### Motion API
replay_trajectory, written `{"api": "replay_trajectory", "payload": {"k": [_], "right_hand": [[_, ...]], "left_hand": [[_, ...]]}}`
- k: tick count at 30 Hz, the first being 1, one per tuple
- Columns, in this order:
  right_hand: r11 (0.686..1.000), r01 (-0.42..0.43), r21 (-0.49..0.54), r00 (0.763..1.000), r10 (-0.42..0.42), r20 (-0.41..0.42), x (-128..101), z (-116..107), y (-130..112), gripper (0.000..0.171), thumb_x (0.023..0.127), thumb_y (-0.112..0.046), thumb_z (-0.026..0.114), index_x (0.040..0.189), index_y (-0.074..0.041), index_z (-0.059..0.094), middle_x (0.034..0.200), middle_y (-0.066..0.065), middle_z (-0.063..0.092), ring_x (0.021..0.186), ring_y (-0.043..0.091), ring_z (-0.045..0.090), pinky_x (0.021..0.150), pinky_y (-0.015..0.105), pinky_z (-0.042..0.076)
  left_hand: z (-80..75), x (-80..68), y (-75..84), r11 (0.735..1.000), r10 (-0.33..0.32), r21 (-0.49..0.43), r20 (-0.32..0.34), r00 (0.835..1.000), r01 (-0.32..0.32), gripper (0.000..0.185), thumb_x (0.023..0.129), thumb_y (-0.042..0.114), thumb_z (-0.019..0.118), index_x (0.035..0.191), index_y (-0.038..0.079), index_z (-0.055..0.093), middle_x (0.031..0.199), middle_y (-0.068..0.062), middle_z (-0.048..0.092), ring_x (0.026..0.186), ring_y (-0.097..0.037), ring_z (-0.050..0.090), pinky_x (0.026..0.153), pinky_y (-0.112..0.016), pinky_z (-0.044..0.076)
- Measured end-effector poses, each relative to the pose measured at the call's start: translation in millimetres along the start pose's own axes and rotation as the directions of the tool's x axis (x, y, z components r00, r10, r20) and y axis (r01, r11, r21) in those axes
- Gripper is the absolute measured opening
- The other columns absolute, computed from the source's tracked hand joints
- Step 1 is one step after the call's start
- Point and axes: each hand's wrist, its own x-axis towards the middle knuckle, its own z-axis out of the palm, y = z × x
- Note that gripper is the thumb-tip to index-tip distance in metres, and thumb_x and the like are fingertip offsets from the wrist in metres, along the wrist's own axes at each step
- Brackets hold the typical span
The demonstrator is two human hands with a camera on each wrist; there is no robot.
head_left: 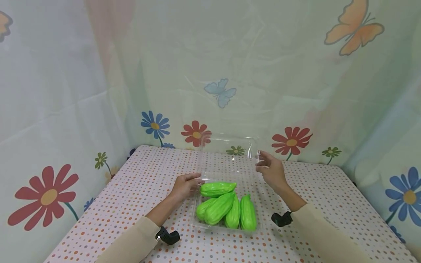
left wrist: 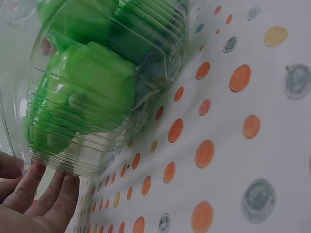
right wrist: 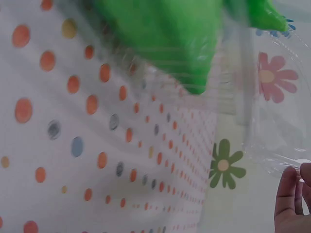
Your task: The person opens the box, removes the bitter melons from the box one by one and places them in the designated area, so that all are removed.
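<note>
Left hand [head_left: 185, 185] rests at the left edge of the clear clamshell container [head_left: 227, 219], fingers [left wrist: 46, 194] laid nearly straight against its ribbed wall; we see no curl round the rim, so we log it as a steadying touch, not a grip. Right hand [head_left: 271, 171] is raised at the far right corner of the lid [head_left: 230, 151], thumb and fingertips pinching the lid's edge; the right wrist view shows only fingertips [right wrist: 289, 194] by the transparent rim.

Container sits on the dotted tablecloth [head_left: 131, 197], roughly centre, near the front edge. Lid stands open, tilted up and back on its rear hinge. Five green gourds [head_left: 227, 210] lie in the tray: four side by side lengthwise, one crosswise on top at the rear, just beside our left fingers.

Risks, as we judge them:
- The crosswise gourd rides higher than the rest. If the lid comes down, it may foul on that piece and fail to seat.
- The lid is held at one corner only. Thin plastic could twist, so the left side may lag or misalign.
- The left hand merely presses. A pull on the lid could slide or tip the light tray on the cloth.
- The left fingers lie close to the rim and could be caught under the lid.
</note>
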Motion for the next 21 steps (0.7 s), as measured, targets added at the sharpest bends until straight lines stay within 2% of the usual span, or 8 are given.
{"api": "replay_trajectory", "payload": {"k": [7, 12, 15, 18, 21], "right_hand": [[1.0, -0.029, -0.004, 0.999, 0.029, 0.032, -5.1, 6.9, 12.5, 0.056, 0.096, 0.007, 0.058, 0.15, 0.003, 0.043, 0.134, 0.024, 0.062, 0.105, 0.03, 0.062, 0.074, 0.012, 0.056], [0.998, -0.054, 0.025, 0.998, 0.053, 0.038, -4.0, 9.5, 17.4, 0.05, 0.099, 0.005, 0.055, 0.148, 0.005, 0.044, 0.134, 0.027, 0.061, 0.093, 0.021, 0.066, 0.075, 0.03, 0.063], [0.994, -0.096, 0.05, 0.994, 0.094, 0.048, -3.2, 11.4, 20.5, 0.047, 0.101, 0.003, 0.053, 0.146, 0.007, 0.045, 0.132, 0.028, 0.061, 0.091, 0.026, 0.067, 0.074, 0.033, 0.064], [0.987, -0.14, 0.081, 0.989, 0.135, 0.057, -2.9, 14.3, 23.9, 0.042, 0.102, 0.001, 0.053, 0.143, 0.009, 0.047, 0.129, 0.03, 0.061, 0.097, 0.038, 0.065, 0.071, 0.026, 0.062], [0.979, -0.169, 0.116, 0.985, 0.163, 0.062, -1.8, 18.2, 26.9, 0.037, 0.103, -0.002, 0.053, 0.138, 0.01, 0.05, 0.126, 0.031, 0.059, 0.102, 0.042, 0.062, 0.068, 0.024, 0.061]], "left_hand": [[-1.1, -5.7, -3.1, 0.999, 0.005, 0.033, 0.007, 1.0, -0.006, 0.044, 0.101, 0.007, 0.05, 0.143, -0.003, 0.053, 0.124, -0.022, 0.069, 0.089, -0.018, 0.073, 0.086, -0.041, 0.063], [0.4, -3.9, -2.4, 0.998, 0.022, 0.051, -0.015, 1.0, -0.021, 0.041, 0.102, 0.011, 0.053, 0.141, -0.003, 0.055, 0.121, -0.019, 0.071, 0.093, -0.021, 0.073, 0.084, -0.037, 0.063], [1.6, -3.3, -1.6, 0.999, 0.017, 0.039, -0.036, 0.999, -0.015, 0.041, 0.101, 0.01, 0.055, 0.14, -0.004, 0.056, 0.12, -0.019, 0.072, 0.092, -0.021, 0.074, 0.084, -0.036, 0.063], [2.4, -4.2, -1.5, 1.0, 0.011, 0.017, -0.05, 0.999, -0.01, 0.042, 0.1, 0.009, 0.056, 0.139, -0.006, 0.055, 0.118, -0.02, 0.072, 0.092, -0.021, 0.074, 0.085, -0.037, 0.063], [2.9, -4.8, -2.5, 1.0, 0.007, 0.014, -0.061, 0.998, -0.006, 0.041, 0.1, 0.009, 0.056, 0.138, -0.006, 0.056, 0.115, -0.019, 0.073, 0.091, -0.02, 0.074, 0.084, -0.038, 0.063]]}}
